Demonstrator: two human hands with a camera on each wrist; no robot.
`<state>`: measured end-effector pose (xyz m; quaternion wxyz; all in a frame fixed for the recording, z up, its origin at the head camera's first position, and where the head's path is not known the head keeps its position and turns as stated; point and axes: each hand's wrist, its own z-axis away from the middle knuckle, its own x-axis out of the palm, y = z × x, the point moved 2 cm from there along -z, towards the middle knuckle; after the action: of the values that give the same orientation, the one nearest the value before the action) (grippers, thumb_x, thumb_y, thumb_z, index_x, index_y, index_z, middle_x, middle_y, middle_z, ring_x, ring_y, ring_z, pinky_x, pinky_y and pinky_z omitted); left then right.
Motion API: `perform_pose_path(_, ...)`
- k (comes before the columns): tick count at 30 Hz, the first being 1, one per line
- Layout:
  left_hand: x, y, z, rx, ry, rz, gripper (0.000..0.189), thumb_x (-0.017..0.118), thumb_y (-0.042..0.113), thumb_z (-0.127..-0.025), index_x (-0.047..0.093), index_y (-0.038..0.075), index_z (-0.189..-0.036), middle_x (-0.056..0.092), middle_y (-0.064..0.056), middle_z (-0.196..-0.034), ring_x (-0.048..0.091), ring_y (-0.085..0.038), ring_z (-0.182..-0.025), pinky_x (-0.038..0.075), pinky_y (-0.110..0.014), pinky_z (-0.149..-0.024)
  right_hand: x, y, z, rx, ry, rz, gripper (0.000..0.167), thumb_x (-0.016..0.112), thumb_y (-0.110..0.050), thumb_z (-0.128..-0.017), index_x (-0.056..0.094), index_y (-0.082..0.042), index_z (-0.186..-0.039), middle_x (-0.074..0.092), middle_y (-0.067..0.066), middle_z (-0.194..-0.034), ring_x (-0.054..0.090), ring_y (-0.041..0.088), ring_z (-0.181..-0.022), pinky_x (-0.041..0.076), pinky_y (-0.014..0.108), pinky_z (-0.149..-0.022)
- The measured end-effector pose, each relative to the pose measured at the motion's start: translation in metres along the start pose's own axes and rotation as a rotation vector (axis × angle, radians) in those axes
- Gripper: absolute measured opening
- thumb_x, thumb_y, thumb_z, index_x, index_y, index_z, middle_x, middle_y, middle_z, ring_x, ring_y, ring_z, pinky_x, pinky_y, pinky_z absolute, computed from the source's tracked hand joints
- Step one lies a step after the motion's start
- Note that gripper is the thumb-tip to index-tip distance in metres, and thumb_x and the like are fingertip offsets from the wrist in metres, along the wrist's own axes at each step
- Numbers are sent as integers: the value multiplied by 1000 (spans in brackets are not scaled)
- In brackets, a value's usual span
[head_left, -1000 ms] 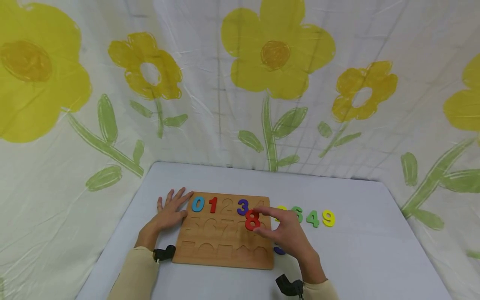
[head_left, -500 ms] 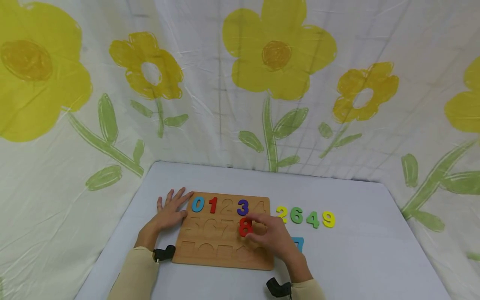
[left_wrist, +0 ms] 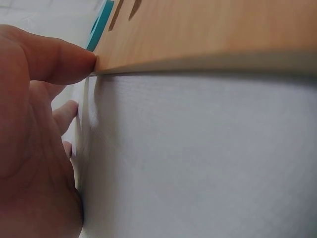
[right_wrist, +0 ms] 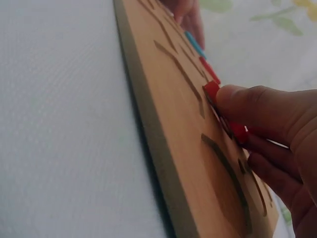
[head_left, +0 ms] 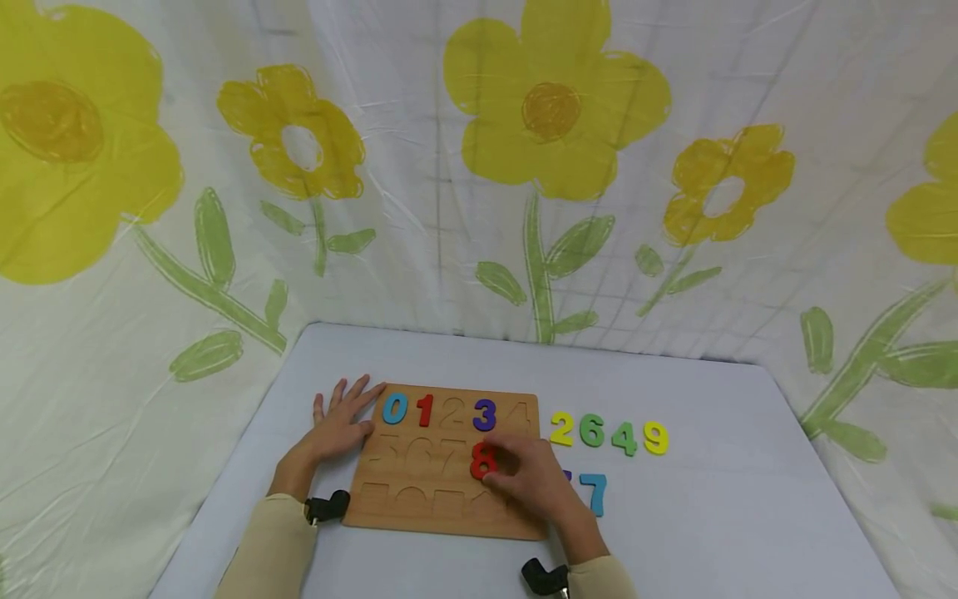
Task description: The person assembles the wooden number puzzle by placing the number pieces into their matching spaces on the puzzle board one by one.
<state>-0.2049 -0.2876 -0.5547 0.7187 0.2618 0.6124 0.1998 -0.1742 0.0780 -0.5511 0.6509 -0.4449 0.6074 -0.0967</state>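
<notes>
A wooden number puzzle board (head_left: 441,472) lies on the table, with a blue 0 (head_left: 394,408), a red 1 (head_left: 425,410) and a purple 3 (head_left: 484,414) in its top row. Over the right part of the middle row, my right hand (head_left: 535,478) pinches a red number 8 (head_left: 479,471) between thumb and fingers. In the right wrist view the red 8 (right_wrist: 211,91) is close to the board's surface; whether it sits in its recess I cannot tell. My left hand (head_left: 338,430) has its fingers spread at the board's left edge, thumb touching it (left_wrist: 44,59).
Right of the board lie a yellow 2 (head_left: 562,429), a green 6 (head_left: 591,430), a green 4 (head_left: 624,438) and a yellow 9 (head_left: 656,438). Nearer stands a blue 7 (head_left: 595,494), beside a purple piece (head_left: 566,476) mostly hidden by my right hand. A flowered curtain (head_left: 389,249) hangs behind the table.
My right hand has carried the red 8 left and toward me, from beside the purple 3 to the middle row. The yellow 2 and blue 7 are now uncovered. My left hand stays put.
</notes>
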Motion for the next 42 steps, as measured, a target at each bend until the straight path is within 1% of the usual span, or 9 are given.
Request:
perform_pose_path(6,-1,0,1,5,10,-12,72,58,11,-98,42,11,-169,18,-26,-181,-4,-58,-166,-18,-80,-122,5,0,0,7,-2,27,56,92,-21,-90,75,-15,-142,77,0,-140,71,24,-132,58,50,-111)
perform_pose_path(13,-2,2,2,3,14,-5,71,58,11,-99,42,10,-169,19,-26,-181,-4,-58,-166,-17,-80,-122,6,-1,0,34,-25,39,60,92,-25,-91,71,-17,-147,75,0,-144,70,24,-135,57,47,-113)
perform_pose_path(22,-2,7,2,-10,-4,0,72,58,11,-99,42,9,-169,17,-26,-181,-4,-58,-166,-16,-80,-123,0,-3,0,22,-12,46,62,92,-29,-90,71,-17,-147,75,-2,-144,70,24,-136,58,49,-111)
perform_pose_path(29,-3,6,2,-14,-3,-6,72,58,11,-98,42,9,-169,17,-26,-181,-4,-58,-166,-17,-80,-123,-17,-9,4,2,-34,-89,73,96,-39,-84,70,-23,-150,71,-7,-149,66,26,-142,55,57,-114)
perform_pose_path(34,-2,4,2,-9,1,-9,71,58,11,-99,42,10,-169,17,-25,-181,-4,-57,-166,-17,-80,-123,-29,-12,8,-30,-47,-188,73,98,-33,-82,70,-21,-149,70,-11,-150,67,21,-140,54,57,-115)
perform_pose_path(37,0,2,1,3,13,0,71,57,11,-99,42,10,-168,18,-26,-181,-4,-58,-166,-18,-80,-123,-38,-13,12,-57,-70,-279,68,96,-24,-85,71,-18,-148,71,-5,-149,69,23,-138,54,52,-116)
perform_pose_path(39,1,-1,1,20,24,13,71,57,12,-98,43,10,-168,19,-27,-180,-4,-58,-165,-19,-80,-122,-45,-13,16,-81,-93,-342,64,94,-19,-88,71,-15,-148,72,3,-149,70,25,-136,55,46,-116)
perform_pose_path(40,1,-2,1,27,31,22,72,57,13,-97,44,10,-168,20,-27,-180,-4,-58,-165,-19,-80,-122,-48,-12,17,-94,-103,-374,63,92,-16,-89,70,-14,-147,72,8,-149,71,27,-136,55,44,-116)
perform_pose_path(42,2,-4,1,49,43,36,73,56,15,-96,44,13,-168,21,-27,-180,-4,-59,-165,-20,-80,-121,-54,-10,22,-117,-123,-420,60,90,-12,-91,70,-13,-147,71,14,-149,70,27,-137,55,42,-115)
